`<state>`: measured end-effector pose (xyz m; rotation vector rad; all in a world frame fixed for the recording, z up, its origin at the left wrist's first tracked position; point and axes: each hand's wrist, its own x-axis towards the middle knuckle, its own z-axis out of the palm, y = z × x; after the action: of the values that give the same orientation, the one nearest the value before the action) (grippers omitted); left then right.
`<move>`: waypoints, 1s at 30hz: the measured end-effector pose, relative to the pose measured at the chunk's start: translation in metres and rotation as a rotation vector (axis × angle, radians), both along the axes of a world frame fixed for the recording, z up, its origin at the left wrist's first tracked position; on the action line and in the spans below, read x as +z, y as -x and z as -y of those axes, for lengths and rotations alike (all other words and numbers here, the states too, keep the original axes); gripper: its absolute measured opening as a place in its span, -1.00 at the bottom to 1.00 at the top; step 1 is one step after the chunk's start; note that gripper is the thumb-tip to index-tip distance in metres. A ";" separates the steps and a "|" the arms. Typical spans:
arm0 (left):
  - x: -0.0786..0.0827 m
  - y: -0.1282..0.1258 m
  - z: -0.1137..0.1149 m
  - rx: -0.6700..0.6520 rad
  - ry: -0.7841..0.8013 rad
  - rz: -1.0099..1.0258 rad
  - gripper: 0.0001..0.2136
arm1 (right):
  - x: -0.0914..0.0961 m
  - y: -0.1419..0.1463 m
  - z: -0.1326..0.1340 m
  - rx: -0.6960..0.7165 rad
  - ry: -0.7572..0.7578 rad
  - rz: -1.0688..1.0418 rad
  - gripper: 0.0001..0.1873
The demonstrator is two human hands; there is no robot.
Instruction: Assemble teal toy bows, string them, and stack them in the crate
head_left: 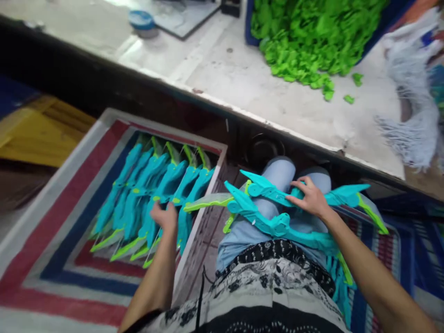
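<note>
Your right hand (307, 196) is grasping the far teal bow (270, 188) around its middle, and that bow is lying across your knees with its lime end pointing right. The near teal bow (248, 210) is resting just beside it on your lap (236, 237). Over on the left, your left hand (165, 215) is hanging over the striped crate (69, 194), right at a close row of teal bows (166, 182); blur is hiding the fingertips, so I can't tell whether that grip is holding one. For clean handling, you're probably wanting the stout middle rather than the lime ends, which are looking thinner and easier to bend. Those bows are lying tightly side by side, so a sideways drag is risking a snag on a neighbour. On the far counter (215, 60), green pieces (312, 37) are spilling from a blue bin (249, 27).
</note>
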<state>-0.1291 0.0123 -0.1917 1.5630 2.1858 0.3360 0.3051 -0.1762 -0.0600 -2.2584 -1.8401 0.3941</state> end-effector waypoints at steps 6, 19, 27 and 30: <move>0.125 -0.111 -0.006 -0.267 -0.525 0.374 -0.67 | -0.006 -0.025 -0.026 0.035 -0.015 -0.021 -0.44; 0.125 -0.229 -0.026 -1.053 0.059 0.070 -0.12 | 0.068 -0.068 -0.074 0.087 -0.489 -0.009 -0.65; 0.140 -0.231 -0.050 -1.162 0.776 0.506 -0.49 | 0.011 0.023 -0.079 0.171 0.049 -0.088 -0.11; 0.158 -0.237 -0.062 -1.265 0.725 0.551 -0.51 | 0.016 0.007 -0.097 0.136 0.001 -0.519 -0.35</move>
<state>0.1081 0.0744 -0.0336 1.7375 0.5226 -0.3571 0.2976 -0.0793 -0.0441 -1.8020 -1.7066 0.9035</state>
